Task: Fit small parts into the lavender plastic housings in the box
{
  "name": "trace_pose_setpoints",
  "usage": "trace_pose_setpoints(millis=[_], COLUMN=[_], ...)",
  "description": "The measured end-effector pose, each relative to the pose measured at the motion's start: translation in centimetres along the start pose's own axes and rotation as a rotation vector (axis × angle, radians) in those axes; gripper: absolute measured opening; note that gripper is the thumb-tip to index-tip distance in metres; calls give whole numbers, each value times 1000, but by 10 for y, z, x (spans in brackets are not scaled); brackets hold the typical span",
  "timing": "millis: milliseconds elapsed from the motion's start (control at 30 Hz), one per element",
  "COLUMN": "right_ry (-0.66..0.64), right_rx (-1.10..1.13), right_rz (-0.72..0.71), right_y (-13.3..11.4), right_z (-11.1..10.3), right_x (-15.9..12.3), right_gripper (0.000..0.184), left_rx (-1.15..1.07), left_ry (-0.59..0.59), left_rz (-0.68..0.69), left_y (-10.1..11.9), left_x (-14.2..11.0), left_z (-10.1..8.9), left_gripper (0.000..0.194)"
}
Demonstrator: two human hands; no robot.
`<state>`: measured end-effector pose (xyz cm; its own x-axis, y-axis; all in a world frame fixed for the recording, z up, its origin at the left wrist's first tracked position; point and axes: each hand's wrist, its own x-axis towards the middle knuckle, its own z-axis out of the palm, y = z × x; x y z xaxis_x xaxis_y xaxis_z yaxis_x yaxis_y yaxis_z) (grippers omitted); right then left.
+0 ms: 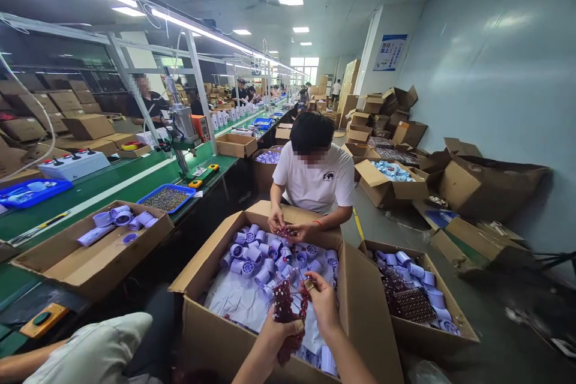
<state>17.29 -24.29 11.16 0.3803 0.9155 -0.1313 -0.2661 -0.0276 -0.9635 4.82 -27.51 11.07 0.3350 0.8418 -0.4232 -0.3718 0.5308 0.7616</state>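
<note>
My left hand (278, 335) is closed around a bundle of small dark red pieces with white dots (282, 303), above the near side of an open cardboard box. Thin wires or strands stand out from the bundle. My right hand (323, 300) is pinched at the bundle's right side; what lies between its fingertips is too small to tell. Lilac plastic cylinders (263, 252) are heaped in the box (216, 339) over a white sheet (234, 303). Across the box, a co-worker's two hands (294, 228) hold similar dark red pieces.
At right stands a box (450, 336) with lilac cylinders and dark red dotted panels (411, 305). On the left, the green bench (135, 183) carries a shallow carton (58, 267), a blue tray of small parts (166, 198) and a press (182, 126). Cartons (486, 186) pile along the wall.
</note>
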Motion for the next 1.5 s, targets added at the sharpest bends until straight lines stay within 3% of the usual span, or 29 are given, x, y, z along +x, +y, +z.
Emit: trace_pose_setpoints(millis=[100, 167, 267, 333, 500, 567, 667, 767, 933, 1033, 1167, 1233, 1400, 1500], right_ry=[15, 19, -4, -2, 131, 70, -153, -222, -77, -29, -39, -38, 146, 209], right_rx=[-78, -219, -428, -473, -495, -420, -261, -149, -269, -461, -626, -655, -693, -611], right_rz=[-58, -182, -413, -474, -383, -244, -45, 10, -120, -293, -600, -670, -595, -451], right_y=[2, 3, 5, 6, 6, 8, 15, 19, 14, 13, 17, 19, 16, 18], right_z=[-1, -3, -8, -13, -27, -27, -19, -8, 0, -1, -5, -9, -23, -26], right_x=[-7, -13, -17, -13, 7, 9, 1, -12, -24, -29, -30, -24, -2, 4], right_gripper=[33, 23, 25, 29, 34, 41, 46, 45, 27, 22, 35, 40, 29, 32], left_rx=[-17, -26, -42, -57, -25, -10, 17, 26, 43, 52, 80, 71, 42, 45], left_ry=[25, 44, 34, 41, 124, 144, 180, 185, 123, 138, 95, 98, 160, 214], left_rz=[2, -39, -87, -95, -15, 20, 65, 114, 133, 103, 94, 80, 64, 36], left_y=[-5, -7, -8, -9, -12, -13, -12, -9, -1, 6, 11, 9, -5, -12], left_x=[-2, -3, -2, -1, 4, 9, 17, 19, 12, 10, 12, 14, 21, 29], left_z=[3, 3, 2, 0, -5, -6, -4, 1, 12, 17, 19, 16, 2, -5], left_gripper=[52, 46, 41, 44, 46, 47, 53, 52, 42, 39, 32, 34, 46, 55])
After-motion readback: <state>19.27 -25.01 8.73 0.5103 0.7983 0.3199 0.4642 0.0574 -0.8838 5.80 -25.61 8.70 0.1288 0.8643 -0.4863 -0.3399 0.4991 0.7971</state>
